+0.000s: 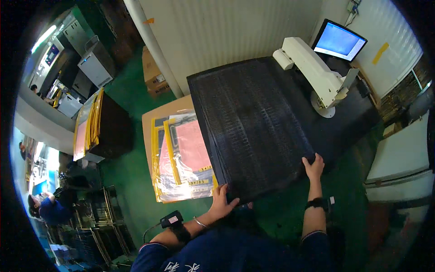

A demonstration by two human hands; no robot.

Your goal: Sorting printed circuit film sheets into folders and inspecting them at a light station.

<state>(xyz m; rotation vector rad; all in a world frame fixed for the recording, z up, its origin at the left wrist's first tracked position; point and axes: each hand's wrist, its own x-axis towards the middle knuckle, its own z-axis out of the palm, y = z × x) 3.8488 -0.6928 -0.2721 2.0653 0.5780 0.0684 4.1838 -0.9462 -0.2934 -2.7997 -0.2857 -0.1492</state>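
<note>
A large dark sheet (253,122) with faint rows of marks lies on a black table, and further dark layers show along its left edge. My left hand (221,204) is at the near left corner of the sheet, fingers at the side edge and thumb set apart along the front edge. At the near right corner, my right hand (313,167) grips the sheet's edge, thumb toward the middle. Parts of the fingertips of both hands are hidden at the edge. Each forearm wears a black strap with a small device.
Left of the table, yellow-edged clear sleeves with pink sheets (192,143) lie on brown cardboard (149,129). A white arm-shaped machine (312,68) and a lit monitor (340,41) stand at the far right. More yellow-edged sleeves (90,122) and people are at the left.
</note>
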